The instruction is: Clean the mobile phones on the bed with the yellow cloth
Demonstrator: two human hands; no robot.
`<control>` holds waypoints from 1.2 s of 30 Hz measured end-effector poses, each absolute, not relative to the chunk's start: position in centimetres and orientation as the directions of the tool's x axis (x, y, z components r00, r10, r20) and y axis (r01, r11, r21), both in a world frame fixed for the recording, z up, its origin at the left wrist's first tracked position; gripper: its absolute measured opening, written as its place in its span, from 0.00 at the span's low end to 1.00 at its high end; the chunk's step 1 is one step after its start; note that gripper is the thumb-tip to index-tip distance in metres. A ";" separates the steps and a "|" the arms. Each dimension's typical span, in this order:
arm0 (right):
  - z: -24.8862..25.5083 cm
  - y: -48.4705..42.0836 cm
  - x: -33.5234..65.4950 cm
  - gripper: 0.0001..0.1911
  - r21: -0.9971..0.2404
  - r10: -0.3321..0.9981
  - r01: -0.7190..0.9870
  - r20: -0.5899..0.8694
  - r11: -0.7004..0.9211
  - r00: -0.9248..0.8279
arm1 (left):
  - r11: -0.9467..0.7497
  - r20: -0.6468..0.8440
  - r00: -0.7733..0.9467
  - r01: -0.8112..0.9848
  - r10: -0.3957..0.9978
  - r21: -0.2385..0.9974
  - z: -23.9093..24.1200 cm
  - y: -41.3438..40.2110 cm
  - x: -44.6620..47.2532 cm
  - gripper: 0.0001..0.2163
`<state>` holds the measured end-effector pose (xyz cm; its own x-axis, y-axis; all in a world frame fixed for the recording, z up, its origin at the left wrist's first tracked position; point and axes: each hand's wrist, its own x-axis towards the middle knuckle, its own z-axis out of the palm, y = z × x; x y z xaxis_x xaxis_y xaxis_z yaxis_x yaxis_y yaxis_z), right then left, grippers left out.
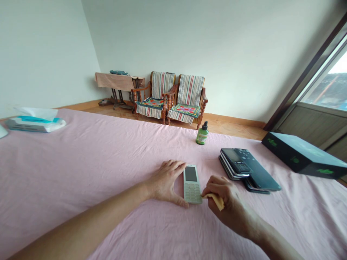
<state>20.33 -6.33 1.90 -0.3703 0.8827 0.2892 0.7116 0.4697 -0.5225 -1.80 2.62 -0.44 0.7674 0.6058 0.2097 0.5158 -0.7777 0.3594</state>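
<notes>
A silver keypad phone point(191, 183) lies face up on the pink cloth-covered table point(94, 162). My left hand point(166, 181) rests against the phone's left edge, with the thumb at its lower corner and the fingers curled at its top. My right hand point(226, 202) is pinched shut on a small yellow cloth point(216, 199), whose tip touches the phone's lower right corner.
A pile of dark phones point(248, 169) lies to the right, with a black box point(302, 154) beyond it. A green bottle point(202, 134) stands behind the phone. A tissue pack point(35, 121) sits far left. Two striped wooden chairs point(173, 97) stand by the wall.
</notes>
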 end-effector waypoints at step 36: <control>1.5 -6.6 18.5 0.18 -0.549 0.897 0.712 0.217 0.438 -0.385 | -0.764 0.218 0.755 0.512 0.618 0.392 -0.4 2.6 -1.7 0.53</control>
